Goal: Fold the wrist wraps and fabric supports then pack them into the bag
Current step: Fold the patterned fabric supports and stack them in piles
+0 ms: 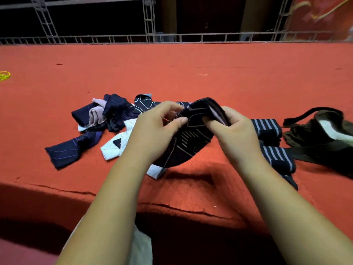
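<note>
Both hands hold a dark navy fabric support (191, 142) with pale line markings, lifted just above the red surface. My left hand (152, 129) pinches its left edge between thumb and fingers. My right hand (233, 129) grips its upper right part, which is folded over and shows a pinkish lining. A pile of unfolded navy, pink and white supports (107, 115) lies to the left. Two rolled navy wrist wraps with pale stripes (267, 129) (278, 159) lie just right of my right hand. The dark brown bag (321, 134) sits open at the far right.
The red felt-covered table (172, 73) runs far back to a metal truss railing (172, 38). A yellow cord (4, 75) lies at the left edge. The table's front edge (172, 207) is close to my body.
</note>
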The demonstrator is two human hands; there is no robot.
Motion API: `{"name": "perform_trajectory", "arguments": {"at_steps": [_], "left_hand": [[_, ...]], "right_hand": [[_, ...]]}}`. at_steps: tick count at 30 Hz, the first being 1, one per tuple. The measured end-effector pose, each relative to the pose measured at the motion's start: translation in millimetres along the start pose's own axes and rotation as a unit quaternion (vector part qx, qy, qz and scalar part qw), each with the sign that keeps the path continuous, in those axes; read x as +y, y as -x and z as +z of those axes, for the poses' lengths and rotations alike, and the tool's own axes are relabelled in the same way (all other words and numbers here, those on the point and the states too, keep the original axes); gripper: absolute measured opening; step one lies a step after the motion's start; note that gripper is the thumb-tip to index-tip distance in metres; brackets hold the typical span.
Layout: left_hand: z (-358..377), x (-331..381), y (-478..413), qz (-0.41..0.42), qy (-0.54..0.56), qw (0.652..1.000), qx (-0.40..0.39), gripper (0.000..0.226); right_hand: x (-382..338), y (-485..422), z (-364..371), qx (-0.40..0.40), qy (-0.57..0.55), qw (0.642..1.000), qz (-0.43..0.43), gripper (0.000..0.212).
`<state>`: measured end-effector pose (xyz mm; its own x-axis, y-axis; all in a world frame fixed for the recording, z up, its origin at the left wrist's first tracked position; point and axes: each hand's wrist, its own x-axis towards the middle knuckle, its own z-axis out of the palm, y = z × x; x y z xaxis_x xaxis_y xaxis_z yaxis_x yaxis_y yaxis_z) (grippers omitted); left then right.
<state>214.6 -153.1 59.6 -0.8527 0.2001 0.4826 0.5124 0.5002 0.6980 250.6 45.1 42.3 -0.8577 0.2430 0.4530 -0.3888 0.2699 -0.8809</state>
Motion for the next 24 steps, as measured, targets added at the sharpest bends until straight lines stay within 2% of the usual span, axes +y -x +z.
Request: {"name": "perform_trajectory", "arguments": {"at_steps": [2,6,9,11,14,17,22,24], "left_hand": [[8.0,16.4,-5.2,-0.025,0.069,0.997,0.004,0.005],[29.8,33.6,-14.4,-0.086,0.191,0.978,-0.017,0.012],[51.7,29.8,-14.6,-0.144,0.274,0.951,-0.019,0.013],[65.5,21.6,-12.2,-0.181,0.289,0.94,-0.023,0.013],[79.8,6.0,-6.4,-0.23,0.276,0.932,-0.044,0.017],[84.7,-7.1,-3.9,-0.253,0.247,0.931,-0.089,0.023],[80.7,-12.7,-7.5,-0.26,0.326,0.904,-0.096,0.012],[78.7,-16.0,-10.9,-0.245,0.334,0.906,-0.09,0.012]], "right_hand": [[-12.7,-7.6,-18.2,0.016,-0.003,1.0,0.014,0.015],[-13.0,-18.0,-48.5,0.059,-0.058,0.994,0.073,0.021],[6.6,-11.0,-61.5,0.044,-0.167,0.968,0.181,0.018],[22.8,-0.6,-63.8,0.02,-0.165,0.962,0.217,0.012],[35.4,11.2,-63.7,0.023,-0.105,0.969,0.221,0.01],[45.3,14.0,-63.4,0.02,-0.095,0.97,0.221,0.011],[54.4,14.0,-66.1,0.011,-0.094,0.975,0.2,0.003],[55.8,12.8,-67.4,0.0,-0.082,0.98,0.179,0.006]]}}
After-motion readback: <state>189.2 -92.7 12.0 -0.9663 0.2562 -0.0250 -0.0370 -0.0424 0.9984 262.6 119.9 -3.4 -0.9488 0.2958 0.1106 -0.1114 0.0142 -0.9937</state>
